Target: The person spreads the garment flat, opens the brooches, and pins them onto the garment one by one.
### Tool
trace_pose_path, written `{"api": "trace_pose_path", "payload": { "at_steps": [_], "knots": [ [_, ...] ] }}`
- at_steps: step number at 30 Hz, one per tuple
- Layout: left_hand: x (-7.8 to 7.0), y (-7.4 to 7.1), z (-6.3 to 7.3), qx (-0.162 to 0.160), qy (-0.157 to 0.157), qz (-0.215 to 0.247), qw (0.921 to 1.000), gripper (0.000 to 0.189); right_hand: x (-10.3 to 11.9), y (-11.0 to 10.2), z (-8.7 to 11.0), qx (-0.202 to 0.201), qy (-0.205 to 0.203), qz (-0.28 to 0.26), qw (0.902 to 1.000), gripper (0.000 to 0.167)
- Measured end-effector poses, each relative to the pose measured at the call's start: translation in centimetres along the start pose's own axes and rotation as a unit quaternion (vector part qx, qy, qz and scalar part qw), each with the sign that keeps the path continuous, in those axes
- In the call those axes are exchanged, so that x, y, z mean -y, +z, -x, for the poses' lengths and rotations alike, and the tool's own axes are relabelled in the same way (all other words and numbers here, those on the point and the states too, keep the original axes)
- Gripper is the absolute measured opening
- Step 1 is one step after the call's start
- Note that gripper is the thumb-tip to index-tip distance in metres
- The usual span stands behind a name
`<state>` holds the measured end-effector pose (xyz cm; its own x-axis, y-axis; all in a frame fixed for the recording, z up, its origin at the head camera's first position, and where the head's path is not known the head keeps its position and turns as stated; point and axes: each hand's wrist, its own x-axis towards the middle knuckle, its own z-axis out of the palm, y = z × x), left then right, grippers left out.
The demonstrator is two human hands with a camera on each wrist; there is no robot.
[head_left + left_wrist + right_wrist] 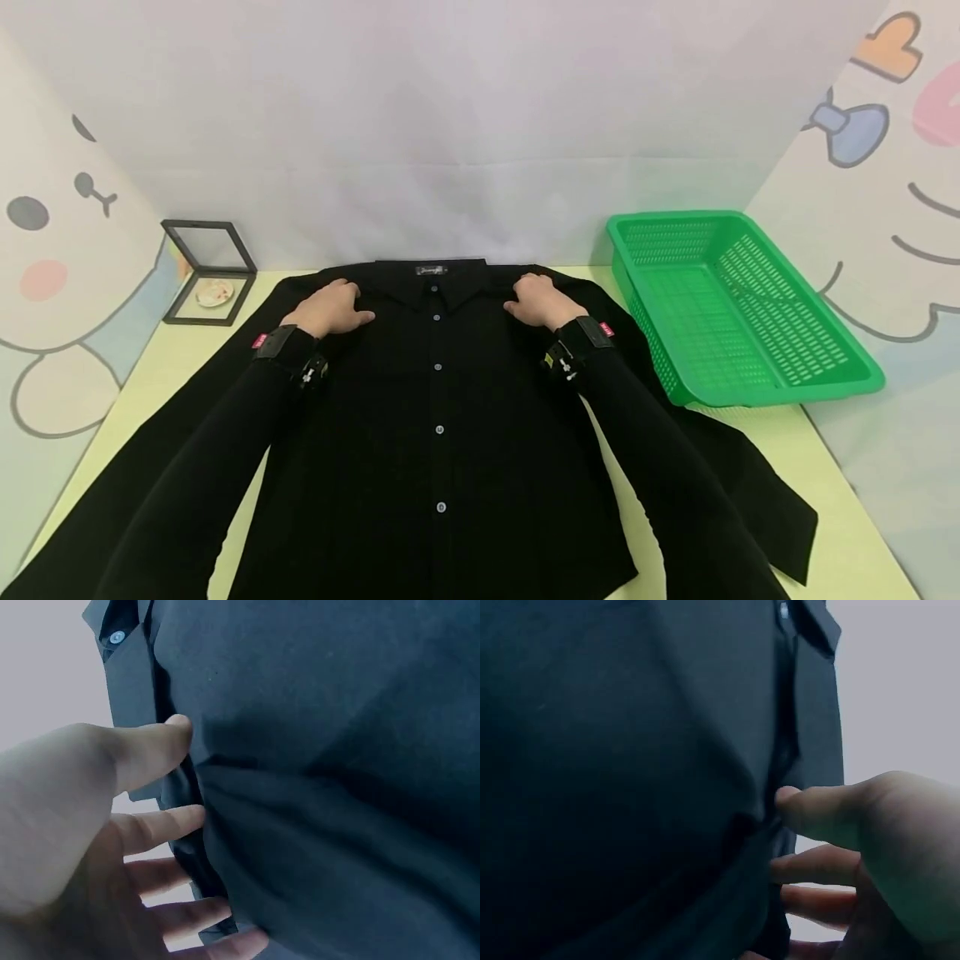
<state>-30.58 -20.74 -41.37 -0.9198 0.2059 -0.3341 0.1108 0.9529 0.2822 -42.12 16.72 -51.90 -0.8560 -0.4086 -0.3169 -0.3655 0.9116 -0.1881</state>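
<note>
A black button-up shirt (pixel 480 400) lies front up, its collar (pixel 467 279) at the far end and light buttons running down the middle. My left hand (pixel 327 310) rests on the shirt near the shoulder left of the collar. In the left wrist view, its thumb (pixel 154 750) and spread fingers (pixel 161 829) touch the cloth, with a gap between thumb and forefinger. Opposite, my right hand (pixel 542 302) touches the other shoulder, its thumb (pixel 817 810) apart from the fingers (pixel 817 864). Folds in the cloth run out from both hands.
A green plastic basket (pixel 757 396) stands at the right, close beside the shirt's sleeve (pixel 757 475). At the back left stands an opened black-framed case (pixel 198 321) with a small round pale item (pixel 214 292). The pale yellow table (pixel 847 500) meets a white backdrop (pixel 465 142).
</note>
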Motion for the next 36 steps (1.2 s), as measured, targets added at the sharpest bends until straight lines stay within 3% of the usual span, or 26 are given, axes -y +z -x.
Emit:
{"api": "trace_pose_path", "payload": {
  "at_steps": [3, 6, 8, 13, 17, 23, 27, 30, 34, 36],
  "knots": [
    [0.0, -0.1, -0.2, -0.015, -0.006, 0.015, 0.9997, 0.061, 0.9, -0.8, 1.1, -0.016, 0.004, -0.007, 0.9998, 0.054],
    [0.0, -0.2, -0.3, -0.038, -0.023, 0.047, 0.9979, 0.067, 3.2, -3.0, 4.1, -0.062, -0.003, -0.036, 0.9974, 0.051],
    [0.1, -0.2, -0.3, -0.04, -0.036, 0.065, 0.9964, 0.073, 5.3, -5.2, 6.6, -0.043, 0.016, -0.057, 0.9973, 0.049],
    [0.7, 0.4, 0.1, 0.008, -0.032, 0.05, 0.9982, 0.085, 6.7, -6.3, 9.3, 0.007, 0.028, -0.085, 0.9959, 0.051],
    [0.7, 1.2, 1.7, 0.004, -0.024, 0.034, 0.9991, 0.081, 6.9, -6.0, 11.2, -0.005, 0.013, -0.092, 0.9957, 0.052],
    [-0.4, 2.5, 5.6, -0.031, -0.026, 0.063, 0.9972, 0.078, 7.1, -4.9, 15.4, -0.041, -0.01, -0.114, 0.9926, 0.046],
    [-1.0, 4.0, 7.7, -0.08, -0.035, 0.09, 0.9921, 0.066, 7.3, -3.2, 17.3, -0.072, -0.004, -0.105, 0.9919, 0.043],
    [-0.9, 5.1, 8.7, -0.142, -0.035, 0.098, 0.9844, 0.052, 7.4, -2.0, 17.9, -0.114, 0.002, -0.095, 0.9889, 0.037],
    [-0.1, 5.9, 9.1, -0.243, -0.027, 0.1, 0.9645, 0.032, 7.5, -1.4, 18.1, -0.168, 0.018, -0.118, 0.9785, 0.03],
    [0.7, 6.4, 8.7, -0.286, -0.035, 0.097, 0.9527, 0.028, 7.5, -1.4, 18.2, -0.191, 0.023, -0.139, 0.9713, 0.028]
  ]
}}
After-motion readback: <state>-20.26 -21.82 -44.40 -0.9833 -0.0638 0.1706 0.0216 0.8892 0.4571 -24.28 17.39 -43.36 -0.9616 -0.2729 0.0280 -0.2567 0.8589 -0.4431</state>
